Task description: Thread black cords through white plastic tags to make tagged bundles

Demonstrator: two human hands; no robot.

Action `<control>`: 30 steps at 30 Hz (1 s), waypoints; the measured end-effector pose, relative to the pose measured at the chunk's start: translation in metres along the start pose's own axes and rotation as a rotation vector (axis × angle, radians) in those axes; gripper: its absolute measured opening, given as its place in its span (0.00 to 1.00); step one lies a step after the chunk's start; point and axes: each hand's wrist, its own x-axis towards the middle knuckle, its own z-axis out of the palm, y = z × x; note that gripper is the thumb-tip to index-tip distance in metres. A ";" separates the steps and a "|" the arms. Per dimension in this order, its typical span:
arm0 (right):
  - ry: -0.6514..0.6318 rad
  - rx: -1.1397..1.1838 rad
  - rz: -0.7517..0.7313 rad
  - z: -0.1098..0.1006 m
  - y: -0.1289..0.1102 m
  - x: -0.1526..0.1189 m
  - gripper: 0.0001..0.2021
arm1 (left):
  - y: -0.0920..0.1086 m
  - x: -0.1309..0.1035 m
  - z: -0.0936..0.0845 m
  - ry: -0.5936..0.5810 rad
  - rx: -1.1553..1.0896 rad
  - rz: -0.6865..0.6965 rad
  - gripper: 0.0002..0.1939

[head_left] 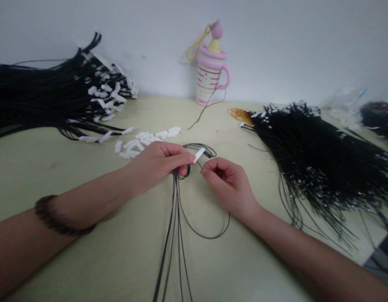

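Observation:
Between the thumb and forefinger of my left hand (168, 161) is a small white connector (199, 154). Thin black wires (178, 201) pass under that hand's fingers, hang toward the table's near side and curl in a loop behind the connector. My right hand (228, 184) is closed in a pinch on the end of one black wire, close to the connector's lower end. That wire sweeps below in a wide loop. Whether its tip is inside the connector I cannot tell. Several loose white connectors (146, 140) lie just beyond my left hand.
A thick bundle of black wires with white ends (64, 88) lies at the back left. Another large pile of black wires (319, 155) covers the right side. A pink and white cup (208, 77) stands against the wall, with a clear plastic bag (346, 102) at the far right.

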 end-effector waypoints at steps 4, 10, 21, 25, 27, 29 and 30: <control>0.007 -0.011 -0.004 0.000 0.000 0.000 0.04 | 0.002 -0.001 0.000 0.000 0.010 -0.007 0.15; -0.028 -0.017 -0.010 0.002 0.001 -0.001 0.04 | 0.003 -0.001 0.000 -0.040 0.010 -0.008 0.13; -0.208 -0.342 -0.187 -0.017 0.000 0.003 0.06 | -0.007 0.009 -0.008 -0.082 -0.371 -0.105 0.10; -0.443 -0.336 -0.112 -0.026 -0.001 0.006 0.11 | -0.001 0.008 -0.015 -0.106 -0.605 -0.141 0.10; -0.553 -0.238 -0.018 -0.029 -0.001 0.007 0.12 | 0.007 0.001 -0.021 -0.129 -0.674 -0.123 0.11; -0.581 -0.105 0.045 -0.031 -0.001 0.008 0.10 | 0.018 -0.009 -0.026 -0.205 -0.639 -0.075 0.12; -0.575 -0.035 0.071 -0.032 -0.001 0.009 0.09 | 0.023 -0.014 -0.029 -0.277 -0.588 -0.068 0.12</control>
